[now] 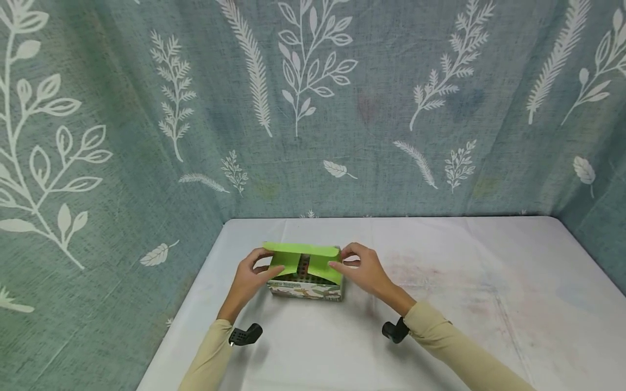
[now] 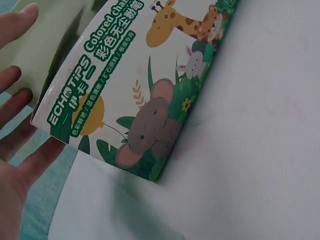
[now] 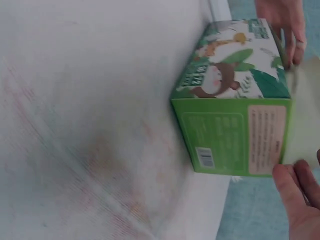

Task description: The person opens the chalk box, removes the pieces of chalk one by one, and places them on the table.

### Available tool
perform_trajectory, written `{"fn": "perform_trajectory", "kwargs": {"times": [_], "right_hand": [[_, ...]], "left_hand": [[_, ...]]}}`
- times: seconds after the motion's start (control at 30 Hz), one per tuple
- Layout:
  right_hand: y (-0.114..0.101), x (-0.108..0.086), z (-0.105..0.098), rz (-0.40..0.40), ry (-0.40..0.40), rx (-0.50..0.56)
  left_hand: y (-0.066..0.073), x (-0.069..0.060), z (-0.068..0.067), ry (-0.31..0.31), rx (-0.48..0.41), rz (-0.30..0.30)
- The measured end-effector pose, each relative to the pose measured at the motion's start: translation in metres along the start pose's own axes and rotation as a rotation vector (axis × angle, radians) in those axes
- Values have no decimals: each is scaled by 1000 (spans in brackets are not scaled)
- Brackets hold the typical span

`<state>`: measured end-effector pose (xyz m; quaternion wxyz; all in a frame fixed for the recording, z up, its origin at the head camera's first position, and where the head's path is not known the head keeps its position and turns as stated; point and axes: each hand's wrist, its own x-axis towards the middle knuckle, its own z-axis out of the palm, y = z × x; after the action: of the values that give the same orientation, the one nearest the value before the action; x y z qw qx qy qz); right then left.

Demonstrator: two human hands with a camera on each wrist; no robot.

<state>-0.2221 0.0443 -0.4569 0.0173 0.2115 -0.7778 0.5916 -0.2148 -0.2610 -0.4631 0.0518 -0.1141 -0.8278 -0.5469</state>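
Observation:
A coloured chalk box [image 1: 305,291] stands on the table, its green lid [image 1: 303,249] raised along the back. Two green side flaps [image 1: 323,266] lean over the opening, and a dark perforated surface shows between them. My left hand [image 1: 249,277] holds the box's left end, thumb on the left flap and fingers bent round the back corner. At the other end my right hand [image 1: 367,269] grips likewise, its thumb on the right flap and fingers near the lid's corner. Animal pictures cover the box front [image 2: 145,100]; its green end panel [image 3: 220,135] bears a barcode.
The table [image 1: 440,304] has a white cover with faint reddish smudges to the right. A blue-green leaf-patterned curtain [image 1: 371,163] hangs behind and at the sides. Each wrist carries a small black camera [image 1: 246,334].

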Motion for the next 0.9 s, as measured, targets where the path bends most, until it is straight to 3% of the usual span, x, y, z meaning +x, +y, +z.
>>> {"fn": "perform_trajectory", "kwargs": {"times": [0.2, 0.43, 0.53, 0.6, 0.77, 0.9], "right_hand": [[3, -1, 5, -53, 2, -111], [-5, 3, 7, -39, -105, -287], [-8, 6, 8, -50, -130, -354], [-8, 7, 8, -60, -134, -367], [-8, 9, 5, -65, -145, -344], [-10, 10, 0, -80, -164, -286]], "left_hand": [[-1, 3, 3, -36, 137, 2], [1, 6, 4, -44, 242, -12], [3, 6, 4, -26, 222, -7], [12, 3, 2, -22, 181, -1], [39, -6, -2, 4, 130, 1], [41, -7, -7, 64, 94, 0]]}}
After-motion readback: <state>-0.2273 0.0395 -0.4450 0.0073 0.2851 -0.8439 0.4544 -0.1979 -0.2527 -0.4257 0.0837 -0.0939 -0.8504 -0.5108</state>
